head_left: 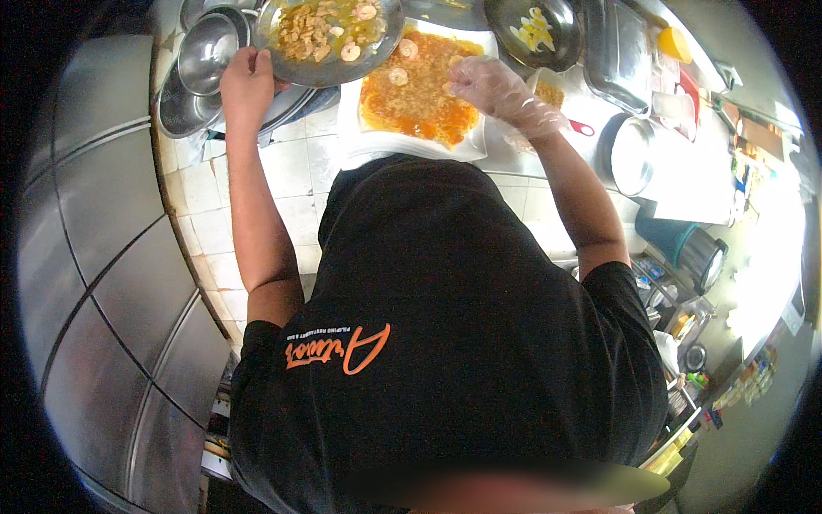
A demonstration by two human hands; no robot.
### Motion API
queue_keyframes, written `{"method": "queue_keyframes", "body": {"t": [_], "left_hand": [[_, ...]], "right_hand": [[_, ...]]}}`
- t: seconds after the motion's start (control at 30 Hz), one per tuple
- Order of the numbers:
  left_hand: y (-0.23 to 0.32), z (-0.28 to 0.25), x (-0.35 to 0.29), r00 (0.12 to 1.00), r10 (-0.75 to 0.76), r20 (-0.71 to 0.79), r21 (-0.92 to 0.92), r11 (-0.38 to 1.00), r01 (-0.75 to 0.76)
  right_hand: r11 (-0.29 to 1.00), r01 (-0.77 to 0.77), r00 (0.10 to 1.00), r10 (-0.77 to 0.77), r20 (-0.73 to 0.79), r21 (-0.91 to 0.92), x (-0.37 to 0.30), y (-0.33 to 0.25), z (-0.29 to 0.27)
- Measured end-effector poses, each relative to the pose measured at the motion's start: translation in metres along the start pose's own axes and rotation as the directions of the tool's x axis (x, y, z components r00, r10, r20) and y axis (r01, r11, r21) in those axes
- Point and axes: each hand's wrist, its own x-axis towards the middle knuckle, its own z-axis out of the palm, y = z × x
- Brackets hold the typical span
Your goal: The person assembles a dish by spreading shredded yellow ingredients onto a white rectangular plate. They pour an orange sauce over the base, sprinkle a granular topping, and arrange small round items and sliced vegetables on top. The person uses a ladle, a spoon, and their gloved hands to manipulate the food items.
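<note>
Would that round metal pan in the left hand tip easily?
Maybe: the left hand holds the round pan at one side of its rim. Its metal looks stiff, not floppy. The shrimp inside look wet, so they might slide.

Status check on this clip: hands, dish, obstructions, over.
Left hand gripping metal pan by rim. Gloved right hand at orange-sauced food on white plate; fingertip contents unclear. Pan hides plate's upper-left corner.
</note>
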Motion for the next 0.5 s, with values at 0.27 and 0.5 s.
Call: {"method": "queue_keyframes", "body": {"t": [0.27,0.5], "left_hand": [[0.023,0.008,-0.01,0.999,0.037,-0.005,0.055,0.998,-0.037],[0.028,0.025,0.006,0.986,0.164,-0.029,0.103,0.982,-0.16]], "right_hand": [[0.919,0.291,0.869,-0.37,-0.33,-0.264,0.03,-0.052,-0.042],[0.94,0.335,0.939,-0.326,-0.111,0.072,0.076,-0.047,-0.003]]}}
